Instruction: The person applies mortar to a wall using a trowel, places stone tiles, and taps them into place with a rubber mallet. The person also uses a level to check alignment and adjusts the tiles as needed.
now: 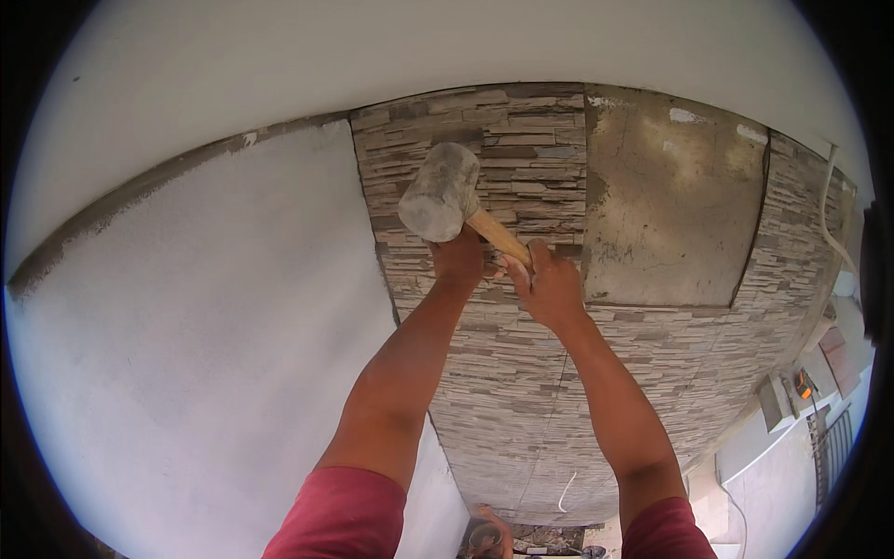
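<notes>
Both arms raised, red sleeves (340,508), in front of a stone-look cladding (503,373). Mallet (440,194): grey head, blocky, seen before the cladding's upper left corner, below its top edge and to the right of its left edge. Whether the head touches the stone, cannot tell.

Right hand (554,289) has the mallet; its fingers (539,253) wrap the lower end of the wooden handle (498,235), closed round it. Long axis of the handle: slants up and left from that grip to the head, so the head lies beyond the right fingers, on the left hand's side.

Left hand (459,258) is the nearer one to the head, directly beneath it and partly covered. Its fingers: too hidden to say whether spread, pressed together or pinching something.

Right of the hands, a bare rectangular patch (675,214) breaks the cladding. Plain white wall (233,307) along the cladding's left edge. At its foot, another person's arm (504,534).
</notes>
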`<state>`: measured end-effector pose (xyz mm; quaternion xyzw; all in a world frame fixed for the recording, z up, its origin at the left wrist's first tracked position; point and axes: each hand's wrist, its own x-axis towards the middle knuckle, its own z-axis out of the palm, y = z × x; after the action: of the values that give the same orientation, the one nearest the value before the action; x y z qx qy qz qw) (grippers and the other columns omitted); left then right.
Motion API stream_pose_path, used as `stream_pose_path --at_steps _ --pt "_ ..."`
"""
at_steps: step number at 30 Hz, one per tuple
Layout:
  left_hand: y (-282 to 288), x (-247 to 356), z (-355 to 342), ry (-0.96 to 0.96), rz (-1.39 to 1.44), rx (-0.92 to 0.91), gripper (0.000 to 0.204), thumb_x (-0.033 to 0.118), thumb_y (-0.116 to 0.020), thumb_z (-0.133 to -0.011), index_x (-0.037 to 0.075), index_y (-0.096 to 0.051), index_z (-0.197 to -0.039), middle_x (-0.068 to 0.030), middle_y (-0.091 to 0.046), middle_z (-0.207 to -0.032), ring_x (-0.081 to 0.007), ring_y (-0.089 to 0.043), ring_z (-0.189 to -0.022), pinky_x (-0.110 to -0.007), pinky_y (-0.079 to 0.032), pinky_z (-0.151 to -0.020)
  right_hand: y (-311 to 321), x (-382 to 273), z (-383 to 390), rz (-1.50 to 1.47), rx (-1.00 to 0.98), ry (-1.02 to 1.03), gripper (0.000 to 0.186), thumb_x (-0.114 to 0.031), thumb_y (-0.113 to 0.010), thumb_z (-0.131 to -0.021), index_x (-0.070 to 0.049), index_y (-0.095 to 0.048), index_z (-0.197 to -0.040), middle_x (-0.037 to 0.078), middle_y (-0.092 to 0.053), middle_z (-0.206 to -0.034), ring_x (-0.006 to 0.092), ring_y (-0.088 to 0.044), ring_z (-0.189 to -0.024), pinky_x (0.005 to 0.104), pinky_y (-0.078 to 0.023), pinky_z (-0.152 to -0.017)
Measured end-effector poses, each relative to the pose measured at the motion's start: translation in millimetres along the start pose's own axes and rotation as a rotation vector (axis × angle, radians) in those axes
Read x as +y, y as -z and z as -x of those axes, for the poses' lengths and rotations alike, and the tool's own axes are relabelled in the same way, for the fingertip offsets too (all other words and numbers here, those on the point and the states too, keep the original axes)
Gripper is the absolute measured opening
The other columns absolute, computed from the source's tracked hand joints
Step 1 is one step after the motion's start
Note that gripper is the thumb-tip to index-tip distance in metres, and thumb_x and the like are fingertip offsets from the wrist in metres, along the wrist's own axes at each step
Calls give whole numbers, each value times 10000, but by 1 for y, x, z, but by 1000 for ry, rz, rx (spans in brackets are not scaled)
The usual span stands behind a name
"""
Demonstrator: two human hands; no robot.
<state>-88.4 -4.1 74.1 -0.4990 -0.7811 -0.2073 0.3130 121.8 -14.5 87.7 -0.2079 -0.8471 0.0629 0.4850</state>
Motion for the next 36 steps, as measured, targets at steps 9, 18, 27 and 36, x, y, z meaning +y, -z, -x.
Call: stream_pose_path --at_steps 9,18,27,36 --pt "30 33 6 22 -145 -97 1458 576 -874 -617 -84 66 -1516 -314 126 -1583 -579 20 -1432 -604 -423 -1044 -50 126 176 56 67 -185 413 -398 -717 -883 -14 -569 -914 163 -643 -656 311 -651 -551 384 -514 -495" --pt "30 21 9 15 -132 -83 1573 618 -887 -531 -104 128 -1492 -344 136 -1565 -613 -5 -1413 -607 -395 -1067 -56 121 174 1 111 -52 406 -388 -726 -877 -15 -567 -887 159 -634 -649 327 -636 -526 391 -505 -478" --pt "28 20 10 -12 -116 -50 1589 620 -881 -520 -102 157 -1483 -354 143 -1557 -620 24 -1408 -592 -351 -1106 -57 121 176 3 10 -178 456 -454 -696 -883 -15 -572 -884 156 -632 -615 330 -649 -546 418 -517 -492" --pt "52 19 -5 43 -348 -298 1491 621 -857 -595 -88 84 -1508 -356 59 -1571 -569 -117 -1429 -610 -401 -1057 -45 73 199 -325 -77 -552 458 -419 -615 -953 27 -575 -858 151 -588 -552 303 -642 -527 388 -487 -490"
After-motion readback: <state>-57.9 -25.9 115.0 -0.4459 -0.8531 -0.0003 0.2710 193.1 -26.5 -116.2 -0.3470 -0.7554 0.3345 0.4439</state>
